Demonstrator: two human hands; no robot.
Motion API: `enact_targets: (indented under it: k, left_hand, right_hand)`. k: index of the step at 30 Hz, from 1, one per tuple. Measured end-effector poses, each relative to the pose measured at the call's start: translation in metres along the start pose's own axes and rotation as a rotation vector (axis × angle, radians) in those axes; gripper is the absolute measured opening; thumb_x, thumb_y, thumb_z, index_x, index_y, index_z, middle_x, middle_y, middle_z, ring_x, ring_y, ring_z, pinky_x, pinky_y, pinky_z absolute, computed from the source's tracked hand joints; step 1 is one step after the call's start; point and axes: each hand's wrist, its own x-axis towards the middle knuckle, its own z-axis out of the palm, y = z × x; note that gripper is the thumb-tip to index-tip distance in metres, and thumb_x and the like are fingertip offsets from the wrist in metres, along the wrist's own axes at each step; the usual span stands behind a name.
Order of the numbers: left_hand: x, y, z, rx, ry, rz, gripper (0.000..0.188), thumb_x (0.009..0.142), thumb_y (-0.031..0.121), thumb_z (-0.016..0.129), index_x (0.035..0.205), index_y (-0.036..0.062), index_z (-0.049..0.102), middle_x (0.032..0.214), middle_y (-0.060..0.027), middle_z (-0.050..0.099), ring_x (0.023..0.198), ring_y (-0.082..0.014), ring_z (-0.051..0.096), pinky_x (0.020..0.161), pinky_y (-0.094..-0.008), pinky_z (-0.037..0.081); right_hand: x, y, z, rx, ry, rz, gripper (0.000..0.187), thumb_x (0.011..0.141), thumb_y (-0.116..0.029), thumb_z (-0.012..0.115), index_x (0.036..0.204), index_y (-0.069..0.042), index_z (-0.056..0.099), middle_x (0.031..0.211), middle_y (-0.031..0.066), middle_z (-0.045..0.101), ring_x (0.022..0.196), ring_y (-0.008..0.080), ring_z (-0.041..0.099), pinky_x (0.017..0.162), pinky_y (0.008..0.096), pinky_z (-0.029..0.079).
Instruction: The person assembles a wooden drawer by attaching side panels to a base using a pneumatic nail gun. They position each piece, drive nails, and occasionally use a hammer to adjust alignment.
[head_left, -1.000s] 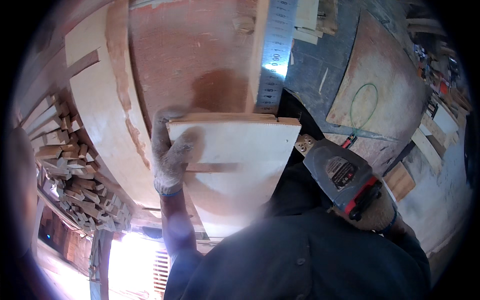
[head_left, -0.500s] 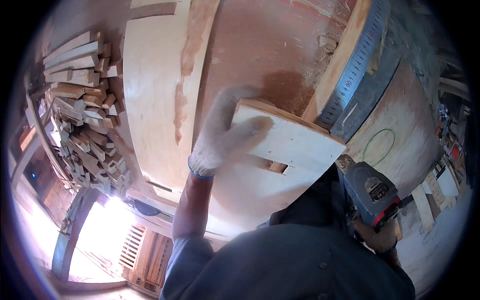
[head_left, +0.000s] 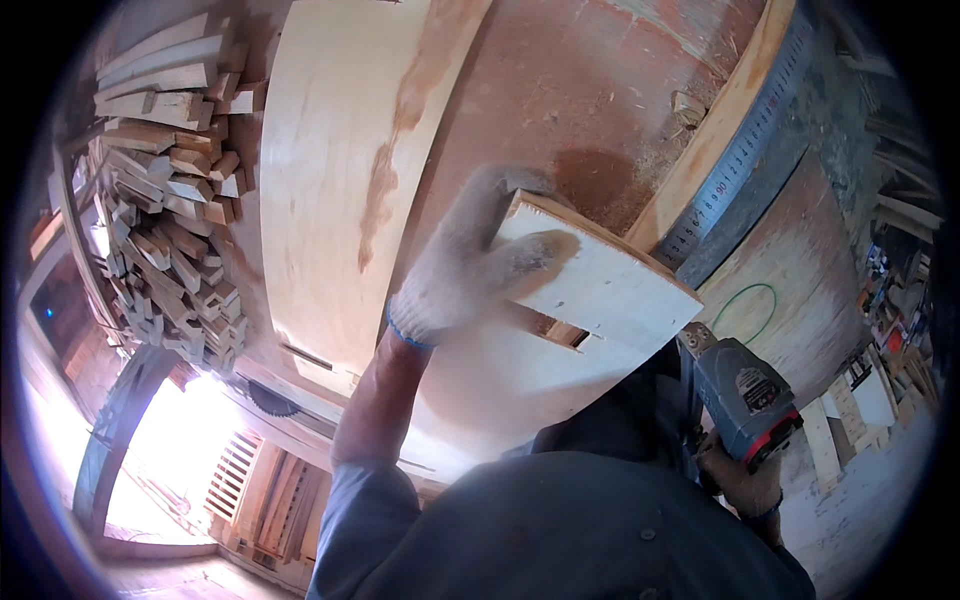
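My left hand, in a white knit glove with a blue cuff, grips the far left corner of a white wooden panel. Its thumb lies on the panel's face and its fingers go behind the edge. A rectangular slot is cut through the panel, and small marks dot its face. Low on the right, my gloved right hand is wrapped around the handle of a grey and red nail gun, partly hidden beneath the tool. The gun's metal nose is close to the panel's right corner; whether they touch I cannot tell.
A wooden strip and a metal ruler run along the bench's right side. A pale plywood sheet lies left of my hand. Cut wood pieces are heaped farther left, near a circular saw blade. Sawdust lies beyond the panel.
The whole view has shifted and turned slightly. My left hand keeps its grip on the panel, and the nail gun stays by the panel's right corner in my right hand.
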Motion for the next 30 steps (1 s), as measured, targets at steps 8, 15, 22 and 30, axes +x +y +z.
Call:
enact_targets:
  k: [8,15,22,30]
  left_hand:
    - [0.001,0.006,0.008,-0.129,0.07,-0.146,0.045,0.092,0.014,0.078,0.131,0.0029,0.059,0.124,-0.0099,0.061,0.121,-0.0208,0.059,0.103,-0.0345,0.049]
    - [-0.001,0.001,0.01,-0.271,0.059,-0.185,0.045,0.09,0.007,0.075,0.132,0.0047,0.06,0.13,-0.0084,0.057,0.12,-0.0178,0.059,0.098,-0.0333,0.052]
    - [0.002,-0.003,0.009,-0.265,0.044,-0.137,0.046,0.089,0.004,0.073,0.133,0.0027,0.059,0.131,-0.0089,0.057,0.122,-0.0183,0.059,0.101,-0.0342,0.051]
    - [0.006,0.001,0.006,-0.13,0.028,-0.098,0.052,0.09,0.015,0.08,0.135,0.003,0.057,0.128,-0.0102,0.059,0.119,-0.0191,0.059,0.1,-0.0342,0.051]
  right_hand:
    - [-0.004,0.01,-0.007,0.026,-0.003,0.026,0.017,0.083,-0.01,0.076,0.097,-0.003,0.068,0.088,0.0089,0.068,0.08,0.0194,0.066,0.075,0.0366,0.055]
    - [-0.001,0.033,-0.029,0.076,-0.117,-0.175,0.032,0.091,-0.003,0.074,0.121,-0.002,0.065,0.113,0.0098,0.069,0.1,0.0197,0.068,0.085,0.0328,0.057]
    - [0.027,-0.019,-0.059,0.335,-0.284,0.077,0.034,0.091,-0.007,0.075,0.123,-0.003,0.064,0.114,0.0105,0.07,0.104,0.0204,0.071,0.085,0.034,0.06]
    - [0.07,-0.097,-0.085,0.4,-0.338,0.312,0.048,0.067,-0.009,0.071,0.114,0.002,0.068,0.096,0.0102,0.072,0.087,0.0184,0.07,0.077,0.0334,0.056]
